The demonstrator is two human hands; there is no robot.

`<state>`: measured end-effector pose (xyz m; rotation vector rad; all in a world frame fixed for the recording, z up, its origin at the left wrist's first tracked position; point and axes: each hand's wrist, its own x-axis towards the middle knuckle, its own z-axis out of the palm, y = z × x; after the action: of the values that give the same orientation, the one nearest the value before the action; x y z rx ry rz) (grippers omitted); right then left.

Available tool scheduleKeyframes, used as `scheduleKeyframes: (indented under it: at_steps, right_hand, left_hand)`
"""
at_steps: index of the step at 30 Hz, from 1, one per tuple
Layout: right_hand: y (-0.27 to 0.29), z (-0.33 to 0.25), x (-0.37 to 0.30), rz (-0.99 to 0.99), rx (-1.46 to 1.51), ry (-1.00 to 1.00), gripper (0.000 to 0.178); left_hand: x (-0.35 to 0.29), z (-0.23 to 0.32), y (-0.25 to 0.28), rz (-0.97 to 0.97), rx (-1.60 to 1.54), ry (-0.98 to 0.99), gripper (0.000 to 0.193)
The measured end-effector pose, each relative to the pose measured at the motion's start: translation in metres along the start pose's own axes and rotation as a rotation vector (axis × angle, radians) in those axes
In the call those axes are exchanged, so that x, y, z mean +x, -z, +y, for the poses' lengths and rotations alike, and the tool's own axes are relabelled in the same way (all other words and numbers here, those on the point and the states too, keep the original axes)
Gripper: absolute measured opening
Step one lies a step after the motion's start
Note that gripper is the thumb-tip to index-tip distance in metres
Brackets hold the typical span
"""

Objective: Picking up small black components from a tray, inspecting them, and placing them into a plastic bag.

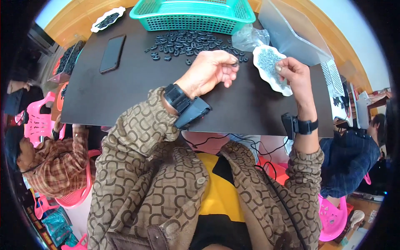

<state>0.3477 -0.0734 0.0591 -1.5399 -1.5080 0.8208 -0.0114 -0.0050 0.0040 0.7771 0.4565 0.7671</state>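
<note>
My left hand (213,73) is above the dark table (146,98), its fingers curled in and the thumb pressed on a small black piece (236,64), which mostly hides behind the fingertips. Just beyond it lies a spread of small black oval plastic pieces (187,41) with holes in them. Over the right rim of a white scalloped dish (285,89), my right hand (295,73) has thumb and forefinger pinched together. Many tiny silvery metal parts (268,58) lie in that dish. Anything between the right fingertips is too small to make out.
A green plastic basket (191,23) stands at the back, beside a crumpled clear bag (250,38) and a translucent bin (296,31). A phone (112,54) and another white dish (121,11) with black pieces lie at left. People sit on both sides; cables hang below the table edge.
</note>
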Motion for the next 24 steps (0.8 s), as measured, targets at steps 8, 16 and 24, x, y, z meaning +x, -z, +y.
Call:
scheduleKeyframes:
  at_steps: [8, 16, 24]
  right_hand:
    - [-0.136, -0.073, -0.001, -0.018, -0.74, 0.546, 0.011]
    - [-0.152, -0.094, 0.044, 0.0, -0.215, 0.527, 0.01]
    - [-0.157, -0.09, 0.078, 0.189, -0.371, 0.722, 0.012]
  left_hand:
    - [-0.012, 0.013, 0.01, 0.033, 0.047, -0.163, 0.019]
    - [-0.005, 0.033, 0.027, 0.054, -0.083, -0.271, 0.018]
    - [0.014, 0.06, 0.018, 0.124, -0.11, -0.394, 0.015]
